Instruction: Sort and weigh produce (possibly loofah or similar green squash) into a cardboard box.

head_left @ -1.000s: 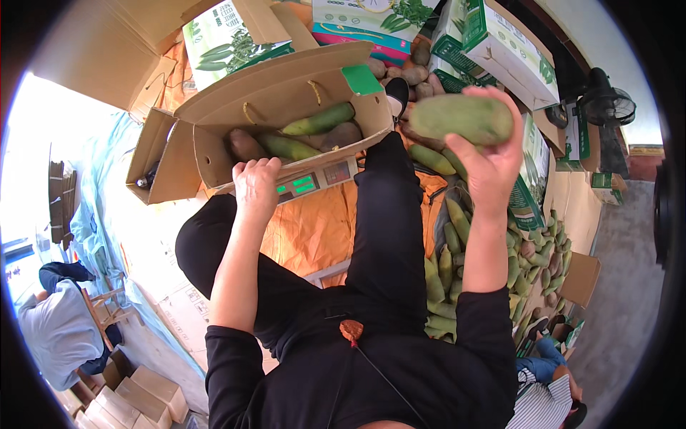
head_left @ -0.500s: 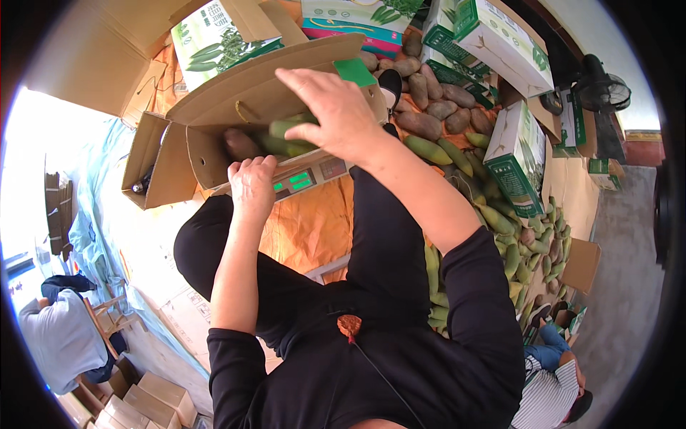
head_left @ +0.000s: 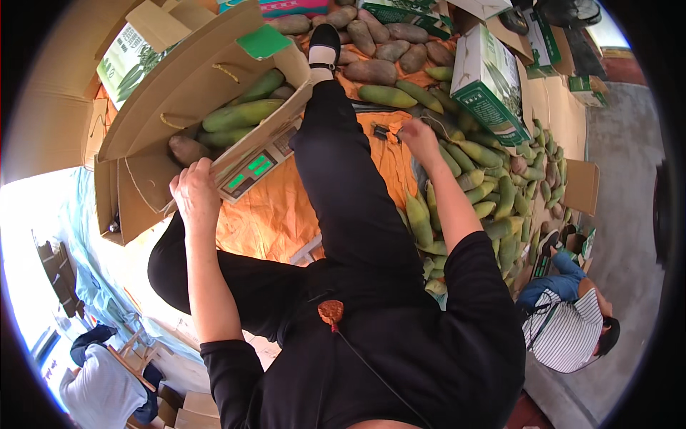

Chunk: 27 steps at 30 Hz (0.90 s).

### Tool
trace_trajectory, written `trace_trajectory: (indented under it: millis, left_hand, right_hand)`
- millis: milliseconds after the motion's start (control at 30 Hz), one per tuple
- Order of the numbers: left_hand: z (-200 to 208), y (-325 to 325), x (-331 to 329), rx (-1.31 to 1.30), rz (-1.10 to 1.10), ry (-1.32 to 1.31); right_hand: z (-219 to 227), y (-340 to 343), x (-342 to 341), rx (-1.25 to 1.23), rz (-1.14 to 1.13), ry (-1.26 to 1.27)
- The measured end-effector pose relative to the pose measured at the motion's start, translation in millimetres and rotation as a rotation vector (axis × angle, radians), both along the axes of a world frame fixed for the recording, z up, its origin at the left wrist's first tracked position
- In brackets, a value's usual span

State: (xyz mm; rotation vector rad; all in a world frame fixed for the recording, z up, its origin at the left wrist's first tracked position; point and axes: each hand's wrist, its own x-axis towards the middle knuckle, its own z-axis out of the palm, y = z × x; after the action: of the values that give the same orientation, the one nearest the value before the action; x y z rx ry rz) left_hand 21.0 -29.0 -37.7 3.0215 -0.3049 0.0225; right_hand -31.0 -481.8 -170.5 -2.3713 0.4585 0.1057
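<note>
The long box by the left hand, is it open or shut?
Open: looking down into the cardboard box, you can see green vegetables lying inside, with no lid over them.

I can make out no word or number for certain on my feed; just right of the left fingers [head_left: 194, 174], the scale display [head_left: 256, 163] glows green, its figures too small for me, while up and left of them dark print marks a white carton [head_left: 132, 61], and right of the right fingers [head_left: 411, 129] a green-and-white box [head_left: 487, 93] bears tiny lettering
</note>
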Motion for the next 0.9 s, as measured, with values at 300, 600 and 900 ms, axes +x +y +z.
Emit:
trace_trajectory:
  millis: [300,600,900]
  left_hand:
    - [-5.1,-8.4,4.4,-0.004,-0.001,0.017]
    - [4.2,-1.0,-2.2,-0.049,0.001,0.001]
    - [57.0,14.1,-7.4,-0.101,0.063,0.212]
  right_hand:
    - [-138.0,-57.8,-177.2,-0.219,-0.087,0.522]
    - [-94.3,4.1,-161.7,-0.319,0.009,0.822]
    - [-113.2,-6.2,-170.7,-0.212,0.068,0.721]
